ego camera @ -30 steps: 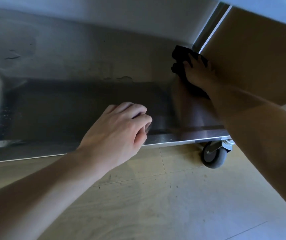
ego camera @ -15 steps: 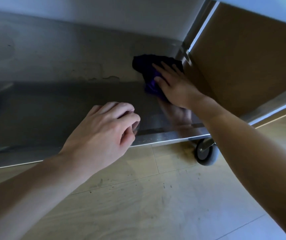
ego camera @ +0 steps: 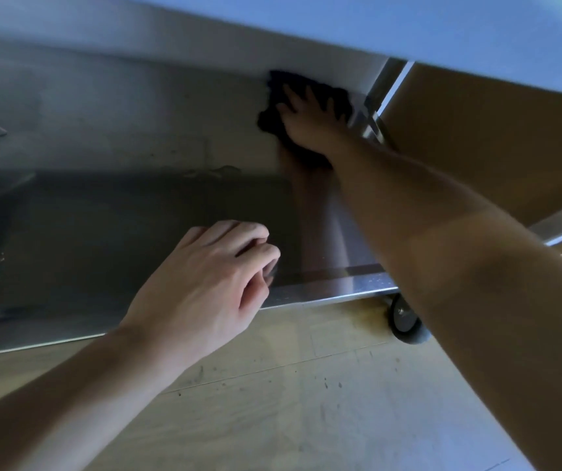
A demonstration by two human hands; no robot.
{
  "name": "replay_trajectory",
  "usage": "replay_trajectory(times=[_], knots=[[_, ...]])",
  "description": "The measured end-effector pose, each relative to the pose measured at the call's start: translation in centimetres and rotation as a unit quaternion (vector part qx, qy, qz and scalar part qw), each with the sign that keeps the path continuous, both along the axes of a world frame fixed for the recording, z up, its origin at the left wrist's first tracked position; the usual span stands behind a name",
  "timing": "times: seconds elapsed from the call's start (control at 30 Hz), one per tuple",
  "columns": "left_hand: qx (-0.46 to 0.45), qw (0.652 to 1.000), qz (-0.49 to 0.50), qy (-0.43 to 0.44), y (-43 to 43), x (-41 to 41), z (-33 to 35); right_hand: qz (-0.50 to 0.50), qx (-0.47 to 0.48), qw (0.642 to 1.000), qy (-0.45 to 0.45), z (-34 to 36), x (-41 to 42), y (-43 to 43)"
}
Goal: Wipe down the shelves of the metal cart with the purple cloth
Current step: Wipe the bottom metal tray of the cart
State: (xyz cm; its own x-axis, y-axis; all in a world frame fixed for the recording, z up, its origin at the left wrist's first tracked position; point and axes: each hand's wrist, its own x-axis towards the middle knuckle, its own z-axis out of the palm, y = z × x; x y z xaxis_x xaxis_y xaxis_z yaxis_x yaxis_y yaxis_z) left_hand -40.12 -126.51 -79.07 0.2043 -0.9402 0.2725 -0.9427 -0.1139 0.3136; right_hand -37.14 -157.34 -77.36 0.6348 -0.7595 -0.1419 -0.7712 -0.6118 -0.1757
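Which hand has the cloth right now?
The right hand, far back by the corner post, fingers spread flat on the cloth. The left hand rests curled at the front edge of the shelf, without cloth.

Cloth (ego camera: 273, 94) on shelf (ego camera: 137, 137) far right corner, under right hand (ego camera: 310, 127) — left hand (ego camera: 205, 287) at front edge; wheel (ego camera: 405, 322) below.

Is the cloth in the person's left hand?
No, the right hand presses the cloth onto the shelf; the left hand sits at its front edge without it.
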Motion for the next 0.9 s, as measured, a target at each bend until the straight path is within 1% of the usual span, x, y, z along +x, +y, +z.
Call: replay_trajectory(times=[0.1, 0.17, 0.23, 0.27, 0.4, 0.53, 0.63, 0.73, 0.9], knots=[[-0.004, 1.0, -0.005, -0.011, -0.1, 0.1, -0.1, 0.116, -0.024, 0.993, 0.003, -1.1, 0.6, 3.5], [-0.004, 1.0, -0.004, -0.013, -0.1, 0.1, -0.2, 0.149, -0.023, 0.989, -0.003, -1.8, -1.2, 4.2], [-0.007, 1.0, -0.003, -0.007, -0.1, 0.1, -0.2, 0.161, -0.045, 0.986, 0.009, -2.2, -4.4, 3.5], [-0.008, 1.0, -0.004, -0.005, -0.1, 0.1, -0.2, 0.148, -0.053, 0.988, 0.013, -2.3, -6.3, 2.6], [-0.015, 1.0, -0.011, -0.007, -0.1, 0.4, -0.3, 0.028, -0.045, 0.998, 0.018, -1.9, -14.6, 0.0], [-0.036, 0.999, -0.013, 0.002, -0.2, 0.2, -0.5, -0.051, -0.031, 0.998, 0.002, -1.4, -19.9, 2.5], [-0.058, 0.998, -0.007, 0.004, -0.3, 0.1, -0.6, -0.088, -0.034, 0.996, 0.005, -1.5, -21.0, 6.8], [-0.062, 0.998, -0.006, 0.007, -0.3, 0.1, -0.4, -0.085, -0.031, 0.996, 0.008, -1.1, -20.1, 10.9], [-0.042, 0.996, -0.019, 0.07, 0.2, 0.5, 0.9, -0.084, -0.019, 0.996, 0.012, -0.5, -18.1, 14.1]])
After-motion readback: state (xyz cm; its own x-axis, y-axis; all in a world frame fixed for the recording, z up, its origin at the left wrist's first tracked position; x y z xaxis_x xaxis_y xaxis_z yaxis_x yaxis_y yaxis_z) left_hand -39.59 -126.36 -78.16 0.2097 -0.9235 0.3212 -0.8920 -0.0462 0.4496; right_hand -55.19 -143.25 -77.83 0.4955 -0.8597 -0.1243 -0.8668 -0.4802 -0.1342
